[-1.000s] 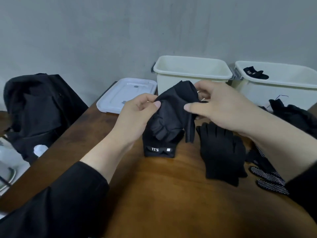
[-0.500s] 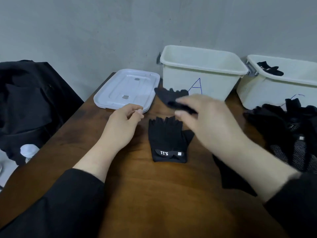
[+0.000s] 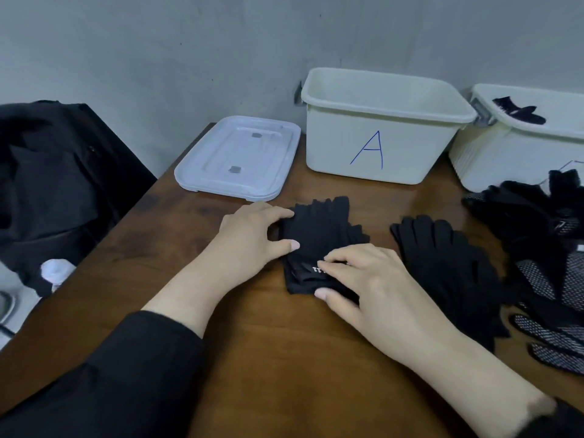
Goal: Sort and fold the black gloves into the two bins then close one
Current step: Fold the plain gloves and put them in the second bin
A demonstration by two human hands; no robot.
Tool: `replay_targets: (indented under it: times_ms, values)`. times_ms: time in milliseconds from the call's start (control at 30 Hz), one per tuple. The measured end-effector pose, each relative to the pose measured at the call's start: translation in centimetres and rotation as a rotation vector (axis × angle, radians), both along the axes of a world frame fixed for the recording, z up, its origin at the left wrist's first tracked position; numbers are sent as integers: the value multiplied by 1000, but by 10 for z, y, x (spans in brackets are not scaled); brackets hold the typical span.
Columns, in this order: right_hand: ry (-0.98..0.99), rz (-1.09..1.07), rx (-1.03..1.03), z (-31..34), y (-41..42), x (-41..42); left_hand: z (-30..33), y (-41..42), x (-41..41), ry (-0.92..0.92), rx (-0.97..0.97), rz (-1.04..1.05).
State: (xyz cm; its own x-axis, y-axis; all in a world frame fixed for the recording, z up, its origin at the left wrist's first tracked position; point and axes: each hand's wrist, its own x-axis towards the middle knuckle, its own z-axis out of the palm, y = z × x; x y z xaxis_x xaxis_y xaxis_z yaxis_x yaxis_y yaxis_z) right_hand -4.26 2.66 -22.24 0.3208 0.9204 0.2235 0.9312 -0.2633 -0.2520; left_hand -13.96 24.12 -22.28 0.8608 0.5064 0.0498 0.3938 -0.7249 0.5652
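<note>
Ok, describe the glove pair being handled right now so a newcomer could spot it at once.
Start at the white bin marked A at the back of the wooden table. Directly in front of it lies a stacked glove pair, with both hands on it. Unlike the plain gloves to its right, it has a white-lettered cuff tab.

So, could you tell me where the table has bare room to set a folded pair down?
Bare wood lies between the lid and left hand, and along the near edge. Right of the plain gloves it is crowded.
</note>
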Motion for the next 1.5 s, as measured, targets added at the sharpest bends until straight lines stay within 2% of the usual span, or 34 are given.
replay_targets:
  times_ms: [167,233,333,400,467,567,667,767,933,1067,1200,1333,1433,1500]
  values:
    - [29,75,2,4,-7,9,1,-1,-1,8,17,-10]
    - [62,69,-64,7,-8,12,1,-3,-1,-12,21,-3]
    - [168,81,-211,7,-8,17,6,-6,-4,-189,71,-96]
    - [184,81,-217,6,-7,20,12,-10,-8,-268,-13,-232]
    - [156,62,-180,3,-6,21,15,-16,-12,-183,-98,-366]
    - [116,-5,-80,2,-2,18,15,-17,-12,60,-47,-447]
    - [110,-51,-19,10,0,13,20,-18,-13,145,-25,-441]
    - [131,-53,-39,17,-3,14,21,-23,-12,93,20,-400]
    - [238,-37,-72,18,-11,19,24,-26,-13,-15,-123,-314]
    - [351,-132,116,16,-9,20,25,-25,-14,-57,-272,-272]
    - [429,-209,187,15,4,27,22,-23,-10,-132,-380,-202]
    - [242,-235,238,11,22,36,12,-21,-1,-198,-314,-18]
    - [134,-214,232,5,33,43,6,-20,5,-212,-156,77]
    - [89,-202,233,1,38,48,2,-18,9,-211,-38,51]
